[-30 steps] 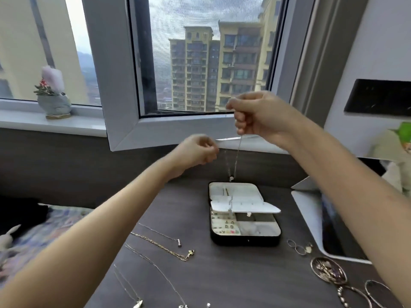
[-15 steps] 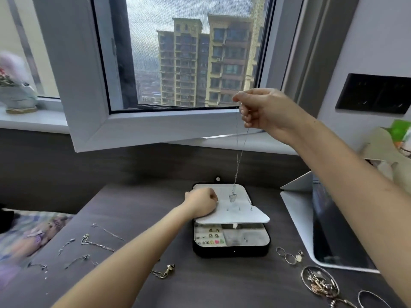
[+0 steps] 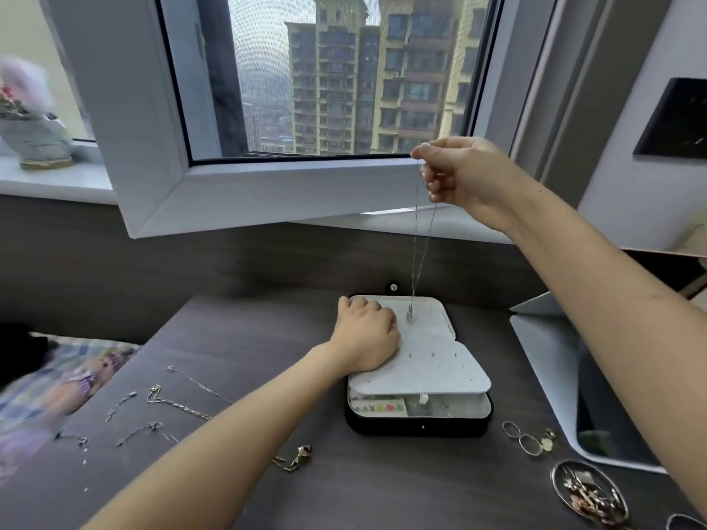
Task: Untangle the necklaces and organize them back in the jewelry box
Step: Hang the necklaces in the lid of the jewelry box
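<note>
right hand (image 3: 459,174) is up in front of the window frame (image 3: 267,185), thumb + forefinger pinched on the top of a thin silver necklace (image 3: 419,254), other fingers curled in loosely. chain hangs straight down in a narrow doubled loop, and its small pendant (image 3: 409,313) dangles just over the far part of the jewelry box (image 3: 417,426); can't tell if the pendant touches the surface or hangs just clear of it.

box is black, sits mid-desk (image 3: 267,338), open, w/ a white padded panel (image 3: 428,361) lying across most of it. near compartments show below the panel's front edge, w/ small coloured bits inside, too small to name. a snap tab (image 3: 393,287) sticks out at the box's far edge.

left hand (image 3: 367,334) rests on the panel's left side, knuckles up, fingers curled under; fingertips are hidden, so can't tell if they grip anything.

loose chains (image 3: 180,403) lie spread on the desk to the left of the left forearm, well apart from the box, and a gold-toned chain (image 3: 292,459) lies just right of that forearm near the front. rings (image 3: 524,439) sit just right of the box. a round dish (image 3: 589,487) w/ jumbled jewelry sits nearer the front right corner. a white case (image 3: 543,376) lies open at the right, partly under the right forearm. a blurred ornament (image 3: 34,120) stands on the sill at far left.
</note>
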Demonstrator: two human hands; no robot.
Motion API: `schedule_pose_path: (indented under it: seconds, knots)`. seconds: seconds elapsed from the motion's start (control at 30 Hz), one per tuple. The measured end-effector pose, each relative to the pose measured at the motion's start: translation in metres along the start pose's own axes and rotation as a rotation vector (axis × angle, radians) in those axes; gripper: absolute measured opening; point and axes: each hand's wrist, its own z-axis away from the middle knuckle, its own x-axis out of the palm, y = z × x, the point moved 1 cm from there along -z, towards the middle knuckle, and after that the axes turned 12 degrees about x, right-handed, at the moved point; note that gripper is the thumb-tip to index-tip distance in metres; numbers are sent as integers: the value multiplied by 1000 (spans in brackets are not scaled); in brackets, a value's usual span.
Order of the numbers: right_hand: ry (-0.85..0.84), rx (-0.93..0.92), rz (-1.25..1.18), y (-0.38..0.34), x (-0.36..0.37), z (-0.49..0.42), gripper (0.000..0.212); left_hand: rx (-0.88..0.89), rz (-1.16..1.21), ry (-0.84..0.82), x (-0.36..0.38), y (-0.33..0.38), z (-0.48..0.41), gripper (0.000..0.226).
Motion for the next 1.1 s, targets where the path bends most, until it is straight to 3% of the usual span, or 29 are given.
schedule_pose_path:
  seconds: [0.17, 0.23, 0.33, 0.43, 0.6, 0.9, 1.1]
  knots:
    - [0, 22, -22, 9, -3, -6, 11, -46, 11, -52, 0, -1, -11, 34]
    - [0, 20, -32, 9, -5, -7, 13, -37, -2, -14, 2, -1, -9, 36]
    - [5, 3, -63, 6, -6, -8, 11, 69, -79, 225, 4, 2, 1, 45]
    - [15, -1, -67, 5, -7, -8, 12, 140, -82, 427, 2, 6, 9, 26]
    - [33, 44, 51, 18, -5, -4, 16, 172, -6, 528, -5, 8, 15, 18]
    - [-90, 105, 264, 46, 1, 16, 13, 195, -17, 552, -8, 12, 17, 17]
    - [-50, 92, 381, 69, 11, 19, 11, 178, -10, 550, -8, 11, 17, 17]
